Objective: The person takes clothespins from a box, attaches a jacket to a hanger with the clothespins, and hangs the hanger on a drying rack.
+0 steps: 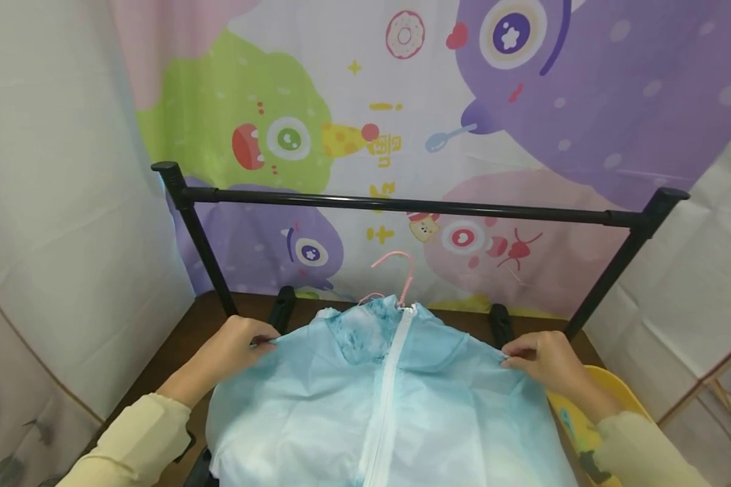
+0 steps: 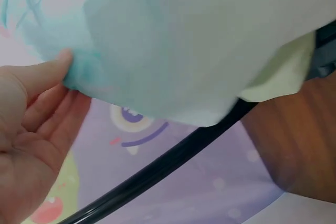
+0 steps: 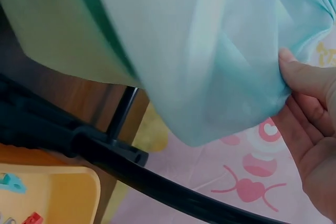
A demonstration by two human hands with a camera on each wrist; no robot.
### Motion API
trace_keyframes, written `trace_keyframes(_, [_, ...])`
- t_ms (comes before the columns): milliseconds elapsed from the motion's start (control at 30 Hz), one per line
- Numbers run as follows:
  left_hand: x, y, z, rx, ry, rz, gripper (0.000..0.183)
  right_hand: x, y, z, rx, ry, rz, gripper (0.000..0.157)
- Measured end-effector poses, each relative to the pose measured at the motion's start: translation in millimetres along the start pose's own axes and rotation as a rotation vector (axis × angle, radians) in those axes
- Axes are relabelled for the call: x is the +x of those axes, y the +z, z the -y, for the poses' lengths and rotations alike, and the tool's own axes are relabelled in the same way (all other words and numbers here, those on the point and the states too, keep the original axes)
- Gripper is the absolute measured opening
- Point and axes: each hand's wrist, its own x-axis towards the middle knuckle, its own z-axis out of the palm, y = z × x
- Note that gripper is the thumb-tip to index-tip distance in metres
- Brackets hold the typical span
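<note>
A light blue jacket (image 1: 438,406) with a white zipper (image 1: 388,399) down its front spreads between my hands. Its collar surrounds the neck of a pink hanger (image 1: 409,277), whose hook stands up above the cloth; the hanger's arms are hidden inside. At the left shoulder my left hand (image 1: 234,352) pinches the fabric between thumb and fingers, seen close in the left wrist view. My right hand (image 1: 548,362) pinches the other shoulder the same way. In the right wrist view, the sleeve cloth (image 3: 210,93) hangs down from beside the thumb.
A black rack (image 1: 365,203) with a horizontal bar stands behind the jacket on a brown wooden table (image 1: 158,379). To the right is a yellow bin (image 1: 615,389) with small colourful things in it (image 3: 13,183). A cartoon-printed curtain (image 1: 353,40) hangs behind.
</note>
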Motion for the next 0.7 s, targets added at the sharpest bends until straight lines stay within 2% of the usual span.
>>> trace_keyframes(100, [-1.7, 3.6, 2.0, -0.004, 0.005, 0.022, 0.014, -1, 1.8, -2, 0.009, 0.014, -0.004, 0.014])
trace_keyframes(333, [-2.0, 9.9, 7.2, 0.006, -0.047, 0.028, 0.016, -3, -1.0, -7, 0.005, 0.020, 0.004, 0.016])
trace_keyframes(600, [-1.5, 10.8, 7.5, 0.019, -0.056, 0.043, 0.019, 0, -15.0, -12, -0.002, -0.070, 0.075, 0.014])
trace_keyframes(700, [-2.3, 10.3, 4.9, 0.025, -0.054, 0.057, 0.020, -1, -18.3, -16, 0.005, -0.076, 0.091, 0.012])
